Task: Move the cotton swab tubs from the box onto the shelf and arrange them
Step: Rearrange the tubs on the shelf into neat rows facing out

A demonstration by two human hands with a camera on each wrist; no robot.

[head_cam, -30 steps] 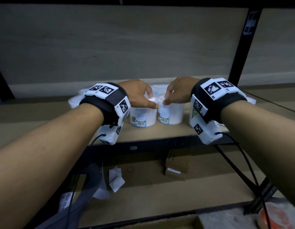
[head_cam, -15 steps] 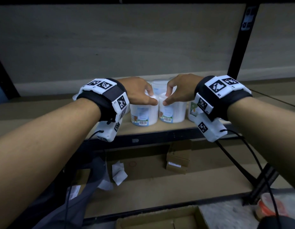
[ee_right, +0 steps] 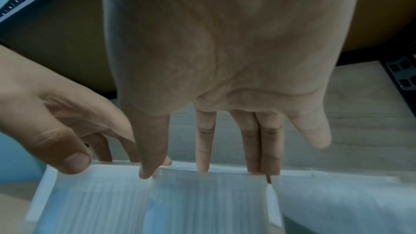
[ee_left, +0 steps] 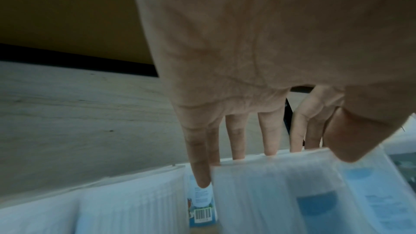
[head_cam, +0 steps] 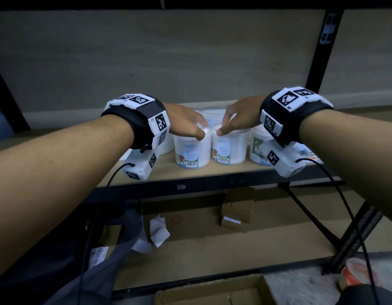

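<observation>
Several clear cotton swab tubs stand on the wooden shelf (head_cam: pixel 212 172). Two stand side by side at the front: the left front tub (head_cam: pixel 191 150) and the right front tub (head_cam: pixel 230 148). My left hand (head_cam: pixel 202 129) lies over the left tub's lid with its fingers nearly straight and the fingertips (ee_left: pixel 270 150) at the far rim. My right hand (head_cam: pixel 223 124) is spread over the right tub (ee_right: pixel 157 202), its fingertips (ee_right: pixel 202 166) touching the lid's far edge. Another tub (head_cam: pixel 259 150) stands to the right, and one more tub (head_cam: pixel 213 113) behind. The cardboard box (head_cam: pixel 212 291) lies at the bottom.
A black shelf upright (head_cam: pixel 320 56) rises at the right. On the lower shelf are a small cardboard carton (head_cam: pixel 234 214) and crumpled paper (head_cam: pixel 158 230). A grey bag (head_cam: pixel 116 249) hangs at the lower left, and wrist cables trail down on both sides.
Both hands held the front tubs from above with curled fingers and thumbs. Now the fingers are straighter and spread, only resting on the lids. The tubs stand together on the shelf.
</observation>
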